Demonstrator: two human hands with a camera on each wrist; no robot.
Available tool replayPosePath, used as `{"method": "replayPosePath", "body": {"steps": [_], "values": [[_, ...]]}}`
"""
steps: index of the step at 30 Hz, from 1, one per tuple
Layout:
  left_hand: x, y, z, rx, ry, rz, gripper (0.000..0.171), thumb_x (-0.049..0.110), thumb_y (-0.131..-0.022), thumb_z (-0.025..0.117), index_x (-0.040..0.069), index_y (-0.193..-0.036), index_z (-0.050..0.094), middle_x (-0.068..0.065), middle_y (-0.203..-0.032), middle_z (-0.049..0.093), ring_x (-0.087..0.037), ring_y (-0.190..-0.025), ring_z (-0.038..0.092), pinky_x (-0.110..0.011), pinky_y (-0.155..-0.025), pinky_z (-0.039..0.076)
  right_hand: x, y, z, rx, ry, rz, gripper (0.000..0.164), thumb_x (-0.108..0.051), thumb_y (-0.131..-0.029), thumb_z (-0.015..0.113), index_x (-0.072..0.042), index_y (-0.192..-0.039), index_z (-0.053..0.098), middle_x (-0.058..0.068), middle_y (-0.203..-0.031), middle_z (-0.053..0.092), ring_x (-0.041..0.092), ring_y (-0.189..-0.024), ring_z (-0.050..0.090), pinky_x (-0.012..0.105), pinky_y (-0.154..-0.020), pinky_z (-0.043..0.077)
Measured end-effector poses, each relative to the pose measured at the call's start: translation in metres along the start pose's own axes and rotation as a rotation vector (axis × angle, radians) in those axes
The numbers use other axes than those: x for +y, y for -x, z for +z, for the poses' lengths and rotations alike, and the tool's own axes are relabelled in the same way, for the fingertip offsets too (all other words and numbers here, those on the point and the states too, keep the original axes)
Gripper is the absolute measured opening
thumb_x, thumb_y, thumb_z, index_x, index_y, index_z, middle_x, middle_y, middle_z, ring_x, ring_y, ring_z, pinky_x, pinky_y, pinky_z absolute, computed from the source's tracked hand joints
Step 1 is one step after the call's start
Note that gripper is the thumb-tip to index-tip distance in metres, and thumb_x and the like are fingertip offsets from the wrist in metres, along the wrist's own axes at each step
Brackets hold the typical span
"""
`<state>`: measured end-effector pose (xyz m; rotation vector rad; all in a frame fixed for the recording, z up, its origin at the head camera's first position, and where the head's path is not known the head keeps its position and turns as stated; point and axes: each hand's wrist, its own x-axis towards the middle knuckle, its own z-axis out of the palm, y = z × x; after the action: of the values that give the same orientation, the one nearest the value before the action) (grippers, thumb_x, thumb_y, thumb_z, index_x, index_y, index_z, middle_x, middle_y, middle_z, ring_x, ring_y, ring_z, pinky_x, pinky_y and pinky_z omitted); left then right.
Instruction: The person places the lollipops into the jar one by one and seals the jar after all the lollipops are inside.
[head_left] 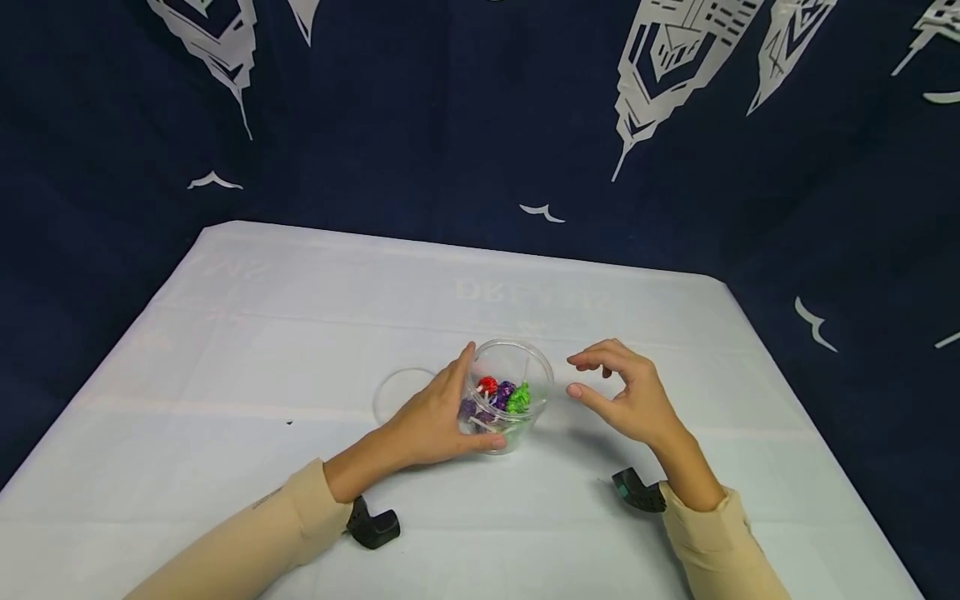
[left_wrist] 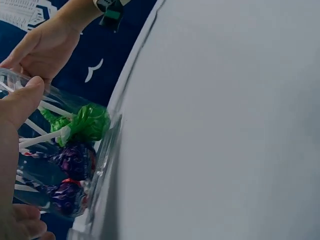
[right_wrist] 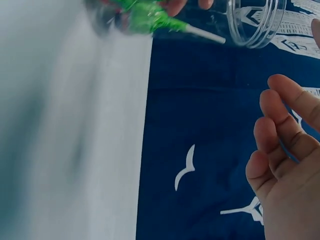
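Note:
A clear plastic jar (head_left: 536, 427) stands upright on the white table, its mouth uncovered. Inside are several wrapped lollipops, among them a green lollipop (head_left: 519, 398), a red lollipop (head_left: 487, 385) and purple lollipops (left_wrist: 75, 161), their white sticks pointing various ways. My left hand (head_left: 435, 417) grips the jar from the left, thumb across its near side and fingers along the far left side. To the right of the jar, my right hand (head_left: 626, 392) hovers apart from it, fingers loosely bent and holding nothing; the right wrist view shows its bare fingertips (right_wrist: 267, 132).
Left of the jar, partly behind my left hand, a clear round lid (head_left: 381, 400) lies on the white-covered table (head_left: 225, 350). A tiny dark speck (head_left: 289, 422) is further left. A dark blue printed curtain (head_left: 450, 125) hangs behind the table.

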<state>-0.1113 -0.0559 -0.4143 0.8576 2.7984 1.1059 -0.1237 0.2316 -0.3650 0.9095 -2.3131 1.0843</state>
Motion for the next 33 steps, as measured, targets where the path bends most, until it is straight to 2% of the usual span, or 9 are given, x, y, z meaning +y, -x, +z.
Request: {"method": "replayPosePath", "body": {"steps": [5, 9, 11, 14, 18, 21, 24, 30, 33], "values": [[-0.002, 0.007, -0.014, 0.011, -0.242, -0.001, 0.123, 0.079, -0.079, 0.057, 0.002, -0.157, 0.001, -0.018, -0.163, 0.008, -0.032, -0.150, 0.007, -0.046, -0.119, 0.016, 0.000, 0.007, -0.011, 0.031, 0.188, -0.027, 0.033, -0.017, -0.072, 0.085, -0.006, -0.101, 0.074, 0.002, -0.098, 0.070, 0.020, -0.091, 0.058, 0.027, -0.075, 0.044], [-0.006, 0.016, -0.030, 0.056, -0.420, -0.015, 0.117, 0.082, -0.082, 0.046, 0.003, -0.158, 0.004, -0.021, -0.163, 0.001, -0.035, -0.149, -0.008, -0.053, -0.119, 0.006, -0.004, 0.015, -0.026, 0.056, 0.305, 0.012, 0.043, -0.027, -0.071, 0.085, -0.004, -0.106, 0.072, 0.008, -0.104, 0.068, 0.027, -0.100, 0.057, 0.036, -0.082, 0.044], [-0.009, 0.022, -0.039, 0.082, -0.518, -0.017, 0.116, 0.083, -0.082, 0.045, 0.003, -0.158, 0.009, -0.023, -0.162, 0.003, -0.036, -0.149, -0.009, -0.056, -0.118, 0.005, -0.008, 0.019, -0.033, 0.010, 0.350, 0.071, 0.052, -0.028, -0.071, 0.085, -0.004, -0.114, 0.069, 0.011, -0.113, 0.065, 0.030, -0.106, 0.054, 0.044, -0.085, 0.044], [-0.015, 0.033, -0.048, 0.099, -0.634, -0.026, 0.116, 0.085, -0.080, 0.045, 0.002, -0.157, 0.016, -0.026, -0.161, 0.008, -0.041, -0.148, -0.006, -0.060, -0.117, 0.007, -0.015, 0.021, -0.040, -0.105, 0.410, 0.175, 0.068, -0.034, -0.073, 0.085, -0.007, -0.131, 0.061, 0.016, -0.133, 0.056, 0.036, -0.118, 0.048, 0.056, -0.089, 0.043], [-0.020, 0.049, -0.059, 0.065, -0.654, -0.113, 0.116, 0.085, -0.079, 0.046, 0.004, -0.157, 0.018, -0.025, -0.162, 0.007, -0.045, -0.147, -0.008, -0.067, -0.113, 0.003, -0.021, 0.020, -0.043, -0.239, 0.492, 0.277, 0.084, -0.048, -0.079, 0.079, -0.013, -0.148, 0.046, 0.023, -0.150, 0.039, 0.046, -0.128, 0.039, 0.068, -0.091, 0.038], [-0.020, 0.058, -0.068, 0.029, -0.639, -0.209, 0.115, 0.085, -0.079, 0.047, 0.007, -0.158, 0.017, -0.024, -0.162, 0.003, -0.047, -0.146, -0.011, -0.074, -0.108, -0.003, -0.023, 0.019, -0.045, -0.307, 0.555, 0.337, 0.090, -0.057, -0.081, 0.073, -0.016, -0.153, 0.038, 0.027, -0.155, 0.028, 0.053, -0.132, 0.033, 0.074, -0.092, 0.034], [-0.018, 0.063, -0.076, 0.012, -0.650, -0.274, 0.116, 0.086, -0.077, 0.050, 0.008, -0.158, 0.019, -0.025, -0.162, 0.004, -0.050, -0.144, -0.011, -0.078, -0.104, -0.007, -0.024, 0.021, -0.048, -0.378, 0.601, 0.405, 0.095, -0.064, -0.082, 0.067, -0.017, -0.156, 0.030, 0.032, -0.157, 0.017, 0.060, -0.134, 0.024, 0.077, -0.097, 0.027], [-0.014, 0.064, -0.081, -0.008, -0.655, -0.333, 0.121, 0.090, -0.072, 0.047, 0.009, -0.158, 0.021, -0.026, -0.161, 0.002, -0.053, -0.143, -0.011, -0.080, -0.100, -0.010, -0.021, 0.026, -0.049, -0.473, 0.659, 0.516, 0.103, -0.074, -0.082, 0.060, -0.018, -0.159, 0.021, 0.039, -0.155, 0.006, 0.066, -0.136, 0.007, 0.079, -0.102, 0.012], [-0.014, 0.066, -0.082, -0.022, -0.668, -0.357, 0.121, 0.091, -0.072, 0.046, 0.010, -0.158, 0.021, -0.026, -0.161, 0.003, -0.053, -0.143, -0.009, -0.081, -0.100, -0.008, -0.018, 0.026, -0.046, -0.495, 0.656, 0.535, 0.104, -0.076, -0.081, 0.058, -0.018, -0.159, 0.019, 0.039, -0.155, 0.003, 0.065, -0.137, 0.002, 0.080, -0.101, 0.009]]}}
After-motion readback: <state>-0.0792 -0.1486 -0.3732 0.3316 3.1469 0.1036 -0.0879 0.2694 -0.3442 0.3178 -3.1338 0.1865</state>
